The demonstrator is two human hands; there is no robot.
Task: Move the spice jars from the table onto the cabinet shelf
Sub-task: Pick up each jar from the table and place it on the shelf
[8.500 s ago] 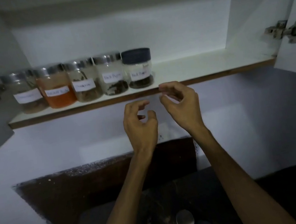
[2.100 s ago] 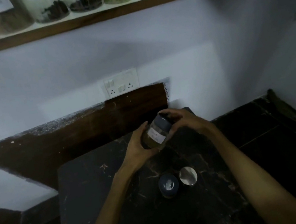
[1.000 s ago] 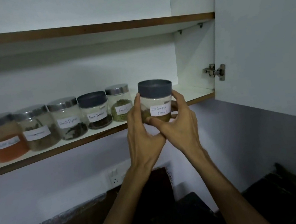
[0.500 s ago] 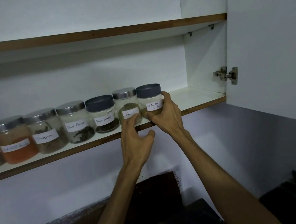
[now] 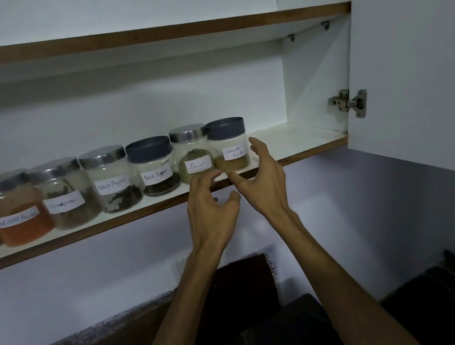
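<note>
A row of several labelled spice jars stands on the white cabinet shelf (image 5: 298,140). At its right end is the dark-lidded coriander powder jar (image 5: 228,145), touching the steel-lidded fennel jar (image 5: 192,154). Left of those stand a dark-lidded black pepper jar (image 5: 153,166), a steel-lidded black pepper jar (image 5: 109,179), a cinnamon jar (image 5: 64,195) and an orange chilli powder jar (image 5: 15,212). My right hand (image 5: 260,182) hovers just right of and below the coriander jar, fingers spread, holding nothing. My left hand (image 5: 211,210) is below the shelf edge, fingers loosely curled, empty.
The open cabinet door (image 5: 421,52) with its hinge (image 5: 349,102) stands at the right. An upper shelf (image 5: 139,37) runs above. The shelf has bare room right of the coriander jar. A dark table (image 5: 276,340) lies below, with a wall socket (image 5: 180,266) behind my left forearm.
The coriander powder jar was set on the shelf beside the fennel jar. Both hands have let go and drawn back from it.
</note>
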